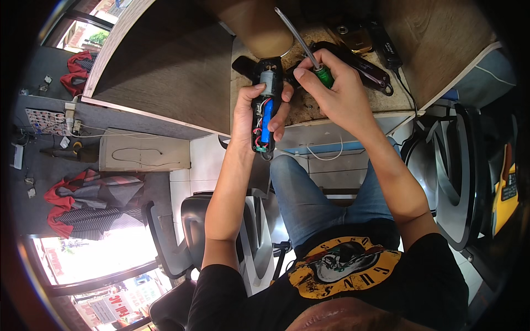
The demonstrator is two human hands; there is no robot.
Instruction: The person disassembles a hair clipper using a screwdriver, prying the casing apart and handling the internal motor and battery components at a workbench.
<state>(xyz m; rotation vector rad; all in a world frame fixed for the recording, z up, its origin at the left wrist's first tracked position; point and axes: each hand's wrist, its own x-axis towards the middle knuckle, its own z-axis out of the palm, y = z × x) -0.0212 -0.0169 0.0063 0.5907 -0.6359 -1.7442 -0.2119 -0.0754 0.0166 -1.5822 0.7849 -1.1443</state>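
Note:
My left hand [243, 116] is wrapped round an opened black hair clipper [257, 118], held upright over the worktop's front edge. Its casing is off on the side facing me. Inside show a silver motor [269, 83], a long blue battery [268, 120], thin wires and a small green circuit board at the lower end. Just to the right, my right hand [345, 96] grips a screwdriver [323, 76] by its green handle. The metal shaft points up and left, away from the clipper. Part of the handle is hidden in the palm.
On the worn worktop [397, 102], another black clipper [361, 69] lies behind my right hand, near a gold-faced device [356, 39] and a black adapter [383, 47] with a cord. A tan cylinder [256, 33] stands behind. Wooden side panels [165, 60] flank the worktop; a black chair [201, 220] stands left.

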